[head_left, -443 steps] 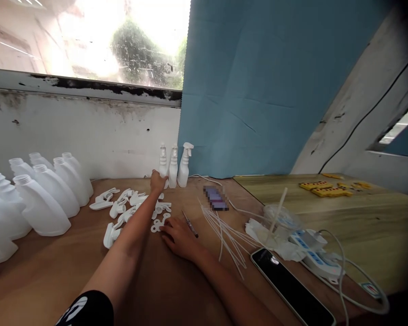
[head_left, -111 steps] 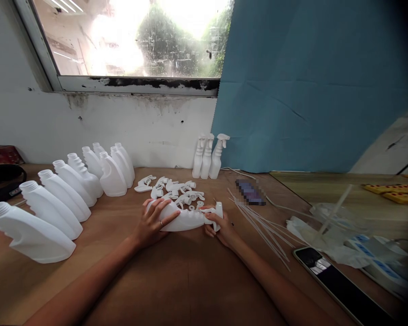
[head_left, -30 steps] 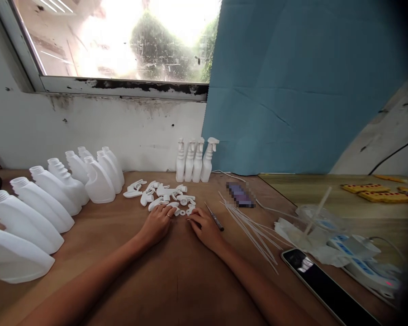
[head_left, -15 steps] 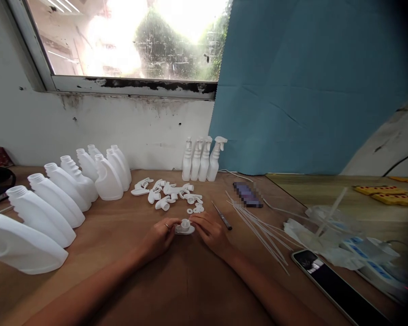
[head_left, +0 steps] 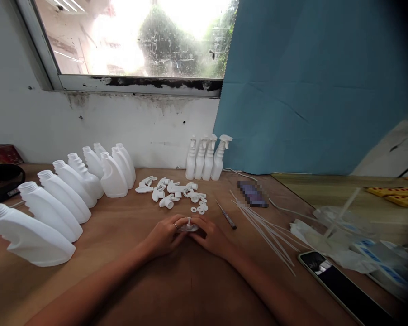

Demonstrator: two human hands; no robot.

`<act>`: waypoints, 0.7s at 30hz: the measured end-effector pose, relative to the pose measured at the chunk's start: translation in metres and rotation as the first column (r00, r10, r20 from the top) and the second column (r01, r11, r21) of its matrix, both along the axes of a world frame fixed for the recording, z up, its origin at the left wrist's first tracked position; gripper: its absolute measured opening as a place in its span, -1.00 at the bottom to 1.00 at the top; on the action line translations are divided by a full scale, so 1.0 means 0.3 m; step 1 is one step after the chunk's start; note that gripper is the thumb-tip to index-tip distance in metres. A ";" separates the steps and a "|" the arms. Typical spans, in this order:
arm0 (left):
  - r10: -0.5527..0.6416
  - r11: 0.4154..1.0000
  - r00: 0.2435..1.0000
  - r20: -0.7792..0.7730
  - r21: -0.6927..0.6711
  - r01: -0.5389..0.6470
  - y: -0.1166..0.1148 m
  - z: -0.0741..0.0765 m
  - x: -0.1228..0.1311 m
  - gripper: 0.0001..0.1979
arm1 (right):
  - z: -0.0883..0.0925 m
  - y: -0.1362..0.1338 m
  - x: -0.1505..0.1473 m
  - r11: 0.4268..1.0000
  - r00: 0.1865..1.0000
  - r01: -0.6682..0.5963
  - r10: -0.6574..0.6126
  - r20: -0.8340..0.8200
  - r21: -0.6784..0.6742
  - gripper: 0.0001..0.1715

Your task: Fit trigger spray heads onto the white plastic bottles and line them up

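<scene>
Close in front of me, a white trigger spray head (head_left: pixel 189 227) is pinched between the fingers of both hands. My left hand (head_left: pixel 165 234), with a ring on one finger, grips its left side, and my right hand (head_left: pixel 210 233) closes on its right side. Fingers cover much of the piece. Just beyond lie several small white washers (head_left: pixel 201 208) and a loose pile of trigger spray heads (head_left: pixel 170 200). A thin pointed tool with a dark handle (head_left: pixel 229 219) rests to the right of my right hand.
Several open white bottles (head_left: pixel 48 210) stand at the left. Several bottles with sprayers fitted (head_left: pixel 209 163) stand by the wall. Thin white tubes (head_left: pixel 263 228), a phone (head_left: pixel 339 285), a blurred-out flat object (head_left: pixel 253 194), a clear plastic cup (head_left: pixel 339 222) and a power strip (head_left: pixel 380 267) occupy the right.
Both hands have drawn closer together around the spray head, which has turned, so its round collar shows less. The whole view has shifted slightly, moving the scene rightward.
</scene>
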State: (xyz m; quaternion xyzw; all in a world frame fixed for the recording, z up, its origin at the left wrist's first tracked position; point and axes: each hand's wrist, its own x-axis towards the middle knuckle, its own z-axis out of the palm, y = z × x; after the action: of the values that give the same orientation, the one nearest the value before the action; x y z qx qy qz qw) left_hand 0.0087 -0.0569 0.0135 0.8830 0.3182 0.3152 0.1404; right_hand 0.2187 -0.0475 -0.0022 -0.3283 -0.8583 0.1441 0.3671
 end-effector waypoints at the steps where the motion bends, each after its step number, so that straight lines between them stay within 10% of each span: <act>1: 0.005 1.000 1.000 -0.024 0.018 -0.005 0.002 0.004 0.006 -0.64 | -0.005 0.003 -0.004 1.000 1.000 0.000 0.000 -0.007 -0.007 -0.63; 21: 0.102 0.994 0.993 -0.060 0.034 -0.100 0.036 -0.054 -0.001 -0.79 | 0.067 0.034 0.069 0.999 0.999 0.042 -0.041 0.006 -0.028 -0.59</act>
State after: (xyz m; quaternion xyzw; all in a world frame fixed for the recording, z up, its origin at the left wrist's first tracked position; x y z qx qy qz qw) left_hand 0.0086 -0.0461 -0.0028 0.8771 0.3617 0.2996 0.1009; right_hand 0.2393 -0.0373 0.0178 -0.3516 -0.8501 0.1478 0.3631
